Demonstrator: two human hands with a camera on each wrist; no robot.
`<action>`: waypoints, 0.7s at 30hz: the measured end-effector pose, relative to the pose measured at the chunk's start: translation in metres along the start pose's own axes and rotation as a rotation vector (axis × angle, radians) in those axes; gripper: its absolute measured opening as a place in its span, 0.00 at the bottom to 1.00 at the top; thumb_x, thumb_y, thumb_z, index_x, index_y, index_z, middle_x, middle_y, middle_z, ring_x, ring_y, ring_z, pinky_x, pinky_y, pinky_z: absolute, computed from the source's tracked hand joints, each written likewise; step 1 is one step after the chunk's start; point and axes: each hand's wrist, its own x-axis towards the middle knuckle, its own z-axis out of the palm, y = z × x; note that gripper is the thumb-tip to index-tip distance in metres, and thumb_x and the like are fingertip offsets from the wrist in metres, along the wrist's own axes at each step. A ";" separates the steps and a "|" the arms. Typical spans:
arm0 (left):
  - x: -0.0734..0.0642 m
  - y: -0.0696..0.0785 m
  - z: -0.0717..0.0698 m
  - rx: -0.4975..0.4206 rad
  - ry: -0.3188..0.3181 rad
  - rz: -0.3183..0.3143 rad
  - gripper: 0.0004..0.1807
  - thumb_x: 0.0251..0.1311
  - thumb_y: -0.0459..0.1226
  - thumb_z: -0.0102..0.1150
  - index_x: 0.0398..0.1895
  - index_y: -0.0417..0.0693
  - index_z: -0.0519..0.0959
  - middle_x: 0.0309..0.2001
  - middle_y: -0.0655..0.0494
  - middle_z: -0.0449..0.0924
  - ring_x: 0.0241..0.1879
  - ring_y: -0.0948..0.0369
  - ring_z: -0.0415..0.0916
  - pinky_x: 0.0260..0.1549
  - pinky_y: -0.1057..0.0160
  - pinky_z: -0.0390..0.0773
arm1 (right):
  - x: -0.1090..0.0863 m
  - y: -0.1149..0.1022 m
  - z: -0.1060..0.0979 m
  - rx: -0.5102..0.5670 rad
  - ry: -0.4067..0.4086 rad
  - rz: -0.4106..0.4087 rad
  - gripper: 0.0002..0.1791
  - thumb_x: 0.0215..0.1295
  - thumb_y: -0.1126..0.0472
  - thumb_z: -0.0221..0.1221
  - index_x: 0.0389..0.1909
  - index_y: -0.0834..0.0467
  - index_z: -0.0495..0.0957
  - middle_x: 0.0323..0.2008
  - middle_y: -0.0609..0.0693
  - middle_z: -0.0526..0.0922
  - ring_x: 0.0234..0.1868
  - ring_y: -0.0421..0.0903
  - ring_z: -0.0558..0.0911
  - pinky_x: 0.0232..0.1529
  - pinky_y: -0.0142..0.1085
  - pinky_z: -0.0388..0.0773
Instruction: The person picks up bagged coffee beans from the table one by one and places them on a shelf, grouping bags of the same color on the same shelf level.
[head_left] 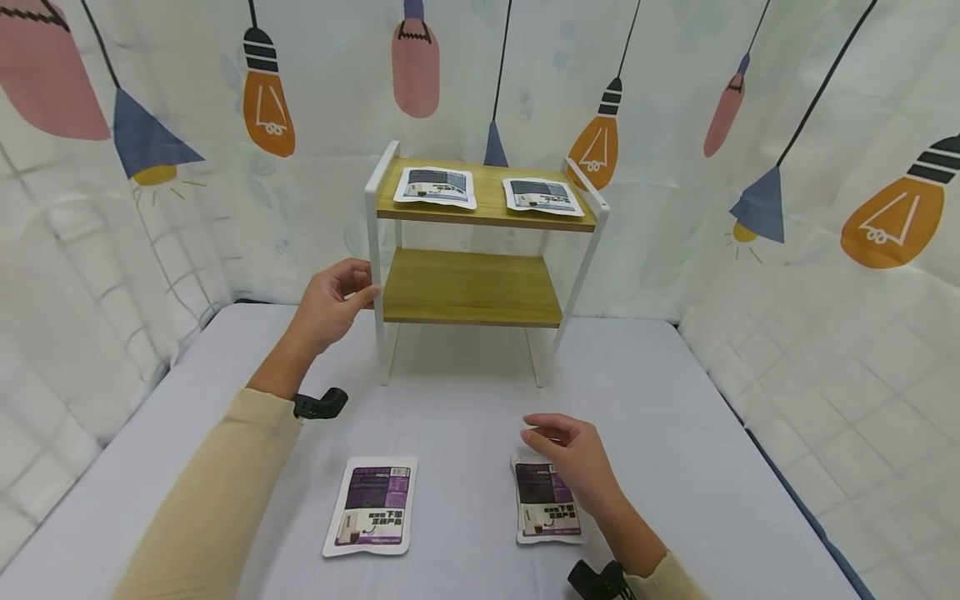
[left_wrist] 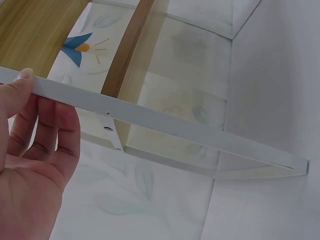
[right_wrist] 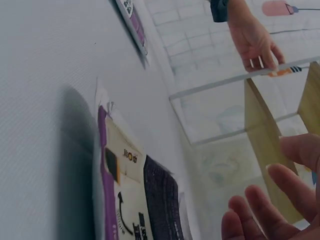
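My left hand (head_left: 330, 304) grips the left white frame post of a small two-tier wooden shelf (head_left: 472, 287). In the left wrist view, the thumb lies over the post (left_wrist: 165, 125) and the fingers are bent beneath it. My right hand (head_left: 573, 458) is above a purple-and-white pouch (head_left: 547, 508), hiding its upper right corner. Its fingers are loosely bent, and nothing is between them in the right wrist view. A second purple-and-white pouch (head_left: 375, 504) lies flat on the table to the left.
Two blue-and-white pouches, a left one (head_left: 435, 186) and a right one (head_left: 545, 197), lie on the top shelf board. The shelf stands toward the back of the white-covered table (head_left: 457, 433). Fabric walls (head_left: 322, 208) with printed lamps surround the table at the back and sides.
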 end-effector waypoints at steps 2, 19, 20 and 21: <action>0.000 -0.001 0.001 0.000 -0.002 -0.002 0.14 0.72 0.39 0.60 0.58 0.47 0.78 0.45 0.47 0.81 0.45 0.64 0.82 0.45 0.75 0.82 | -0.002 0.005 -0.002 -0.024 0.002 0.017 0.17 0.64 0.56 0.70 0.53 0.56 0.86 0.49 0.51 0.88 0.50 0.44 0.85 0.51 0.29 0.81; 0.000 -0.001 0.000 -0.002 -0.005 -0.002 0.15 0.72 0.40 0.60 0.59 0.49 0.78 0.47 0.46 0.81 0.46 0.64 0.81 0.45 0.75 0.82 | -0.019 0.022 -0.017 -0.296 0.059 0.010 0.15 0.61 0.51 0.72 0.46 0.52 0.89 0.64 0.53 0.81 0.71 0.57 0.73 0.69 0.58 0.72; 0.000 -0.002 -0.001 -0.001 -0.006 -0.003 0.16 0.72 0.40 0.60 0.59 0.49 0.78 0.47 0.45 0.81 0.46 0.64 0.81 0.45 0.75 0.82 | -0.020 0.022 -0.018 -0.300 0.063 0.015 0.15 0.60 0.51 0.73 0.46 0.52 0.89 0.64 0.53 0.81 0.71 0.57 0.73 0.69 0.58 0.72; 0.000 -0.002 -0.001 -0.001 -0.007 -0.003 0.16 0.72 0.40 0.60 0.59 0.49 0.78 0.47 0.45 0.81 0.46 0.64 0.81 0.45 0.75 0.82 | -0.021 0.023 -0.020 -0.303 0.067 0.020 0.16 0.60 0.51 0.73 0.47 0.52 0.89 0.64 0.53 0.80 0.71 0.57 0.73 0.69 0.58 0.72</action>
